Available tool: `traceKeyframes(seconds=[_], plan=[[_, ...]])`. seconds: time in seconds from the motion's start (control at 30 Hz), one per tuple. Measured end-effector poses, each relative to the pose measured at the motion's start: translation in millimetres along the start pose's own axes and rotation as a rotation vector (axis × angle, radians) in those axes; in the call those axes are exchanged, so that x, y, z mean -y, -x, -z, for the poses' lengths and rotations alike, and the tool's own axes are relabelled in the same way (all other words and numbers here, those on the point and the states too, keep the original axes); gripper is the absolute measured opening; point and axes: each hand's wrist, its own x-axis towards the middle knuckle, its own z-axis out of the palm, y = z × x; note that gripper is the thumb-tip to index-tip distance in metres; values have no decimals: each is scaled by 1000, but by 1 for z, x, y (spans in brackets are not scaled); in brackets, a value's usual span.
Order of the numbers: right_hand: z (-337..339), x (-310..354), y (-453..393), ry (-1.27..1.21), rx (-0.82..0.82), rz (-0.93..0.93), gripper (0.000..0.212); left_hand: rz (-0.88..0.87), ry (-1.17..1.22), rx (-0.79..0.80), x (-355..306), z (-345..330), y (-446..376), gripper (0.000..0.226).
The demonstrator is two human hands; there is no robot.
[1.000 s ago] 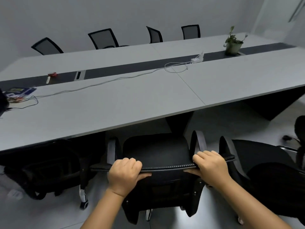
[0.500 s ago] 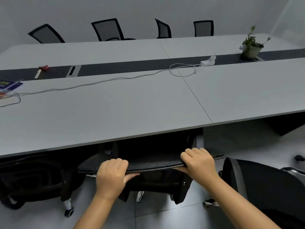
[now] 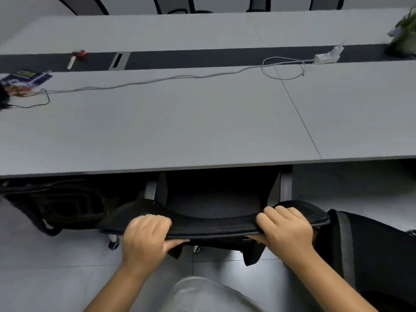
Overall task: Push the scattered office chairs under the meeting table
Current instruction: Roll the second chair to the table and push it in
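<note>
A black mesh office chair [image 3: 216, 225] stands in front of me, its seat and armrests reaching under the near edge of the grey meeting table [image 3: 171, 131]. My left hand [image 3: 145, 237] grips the top edge of its backrest on the left. On the right side of the same edge, my right hand [image 3: 287, 229] grips it too. Another black chair [image 3: 65, 206] sits tucked under the table to the left. A third black chair [image 3: 369, 248] stands out on the floor at the right, close to my right arm.
On the table lie a white cable [image 3: 157, 81], a power strip [image 3: 327, 57], a booklet [image 3: 24, 77], a small red item [image 3: 80, 54] and a potted plant [image 3: 403, 32]. Several chairs [image 3: 173, 5] line the far side. My knee [image 3: 202, 296] is below.
The chair I hold has rolled forward, so its seat and armrests have gone under the table edge. Both hands kept their grip and I have stepped closer.
</note>
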Motion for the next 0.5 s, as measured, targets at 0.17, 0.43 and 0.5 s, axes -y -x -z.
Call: traceKeyframes(seconds=[0.17, 0.43, 0.5], plan=[[-8, 0, -34, -7, -14, 5, 49, -75, -57, 30, 30, -4, -31, 61], [-33, -55, -49, -8, 52, -54, 51, -108, -74, 45, 11, -38, -87, 52], [-38, -74, -43, -15, 78, -116, 59, -166, -42, 34, 0, -51, -109, 46]])
